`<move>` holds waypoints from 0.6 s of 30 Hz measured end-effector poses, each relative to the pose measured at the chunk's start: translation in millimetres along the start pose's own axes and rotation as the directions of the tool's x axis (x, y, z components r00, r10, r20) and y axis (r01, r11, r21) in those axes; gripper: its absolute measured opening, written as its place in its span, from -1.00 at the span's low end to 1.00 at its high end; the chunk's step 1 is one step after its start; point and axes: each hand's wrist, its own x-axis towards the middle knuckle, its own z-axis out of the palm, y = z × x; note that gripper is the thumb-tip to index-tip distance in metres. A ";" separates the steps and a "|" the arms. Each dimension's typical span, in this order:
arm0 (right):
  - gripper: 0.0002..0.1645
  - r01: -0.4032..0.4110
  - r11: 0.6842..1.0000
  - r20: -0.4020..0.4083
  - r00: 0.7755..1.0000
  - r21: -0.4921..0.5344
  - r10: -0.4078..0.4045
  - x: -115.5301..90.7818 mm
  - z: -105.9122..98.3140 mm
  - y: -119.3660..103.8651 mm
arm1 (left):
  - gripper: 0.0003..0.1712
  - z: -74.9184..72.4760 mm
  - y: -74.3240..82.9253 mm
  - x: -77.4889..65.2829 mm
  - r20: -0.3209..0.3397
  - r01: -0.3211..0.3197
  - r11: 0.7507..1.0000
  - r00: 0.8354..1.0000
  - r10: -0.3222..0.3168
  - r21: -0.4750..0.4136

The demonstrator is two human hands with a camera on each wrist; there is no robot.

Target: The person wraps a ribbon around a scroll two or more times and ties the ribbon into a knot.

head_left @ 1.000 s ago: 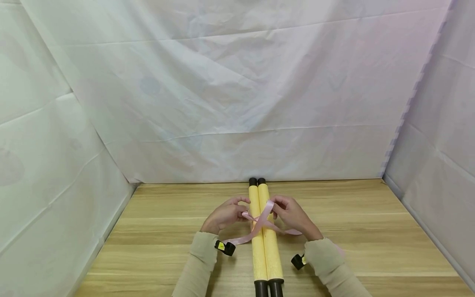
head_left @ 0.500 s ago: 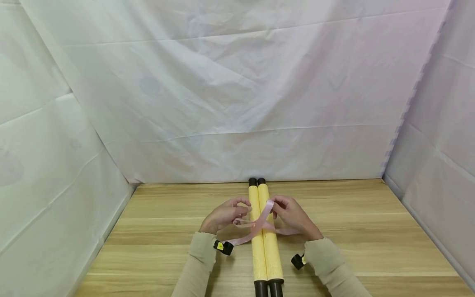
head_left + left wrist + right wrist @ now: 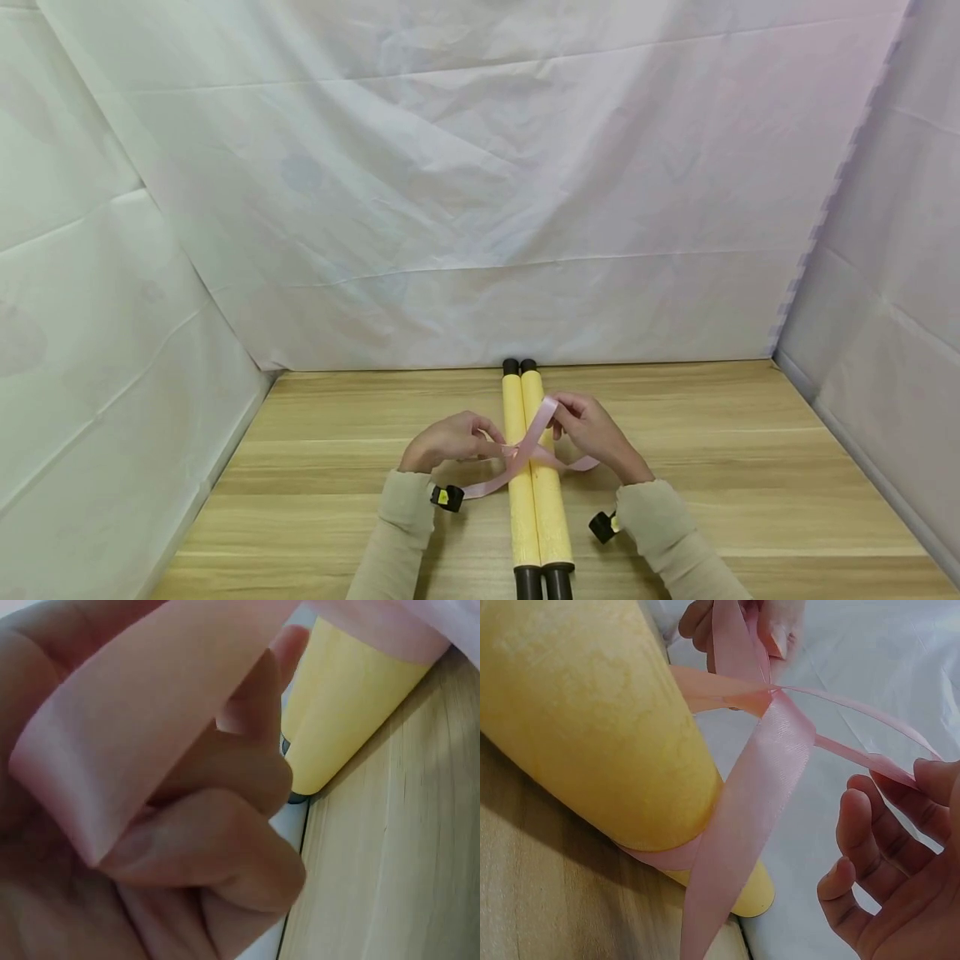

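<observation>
Two yellow poles with dark ends lie side by side on the wooden table. A pink ribbon goes around them and crosses on top, with a knot-like gathering there. On the left, my left hand holds part of the ribbon close to the crossing. In the left wrist view a wide fold of ribbon runs over its curled fingers. Over the right pole, my right hand pinches a raised stretch of ribbon between thumb and forefinger. Its other fingers are loosely bent in the right wrist view.
The wooden tabletop extends to both sides of the poles. White cloth hangs behind the table and along both sides. The poles' far ends lie close to the back cloth. A loose ribbon tail trails by the left wrist camera.
My left hand has turned and shifted slightly left, and the small ribbon loop at its fingers is now mostly hidden. My right hand has lifted its ribbon slightly.
</observation>
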 end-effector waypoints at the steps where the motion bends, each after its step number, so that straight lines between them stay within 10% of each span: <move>1: -0.67 -0.002 1.000 0.000 1.000 0.009 0.002 0.2 -0.1 0.4 | -0.66 -0.5 0.2 -0.7 -0.001 -0.003 1.000 1.000 0.003 0.014; 18: -0.54 -0.044 0.999 -0.060 0.997 0.029 0.046 1.7 -1.1 5.0 | -0.84 -15.2 -3.8 -5.8 -0.020 -0.182 0.983 0.983 0.182 -0.004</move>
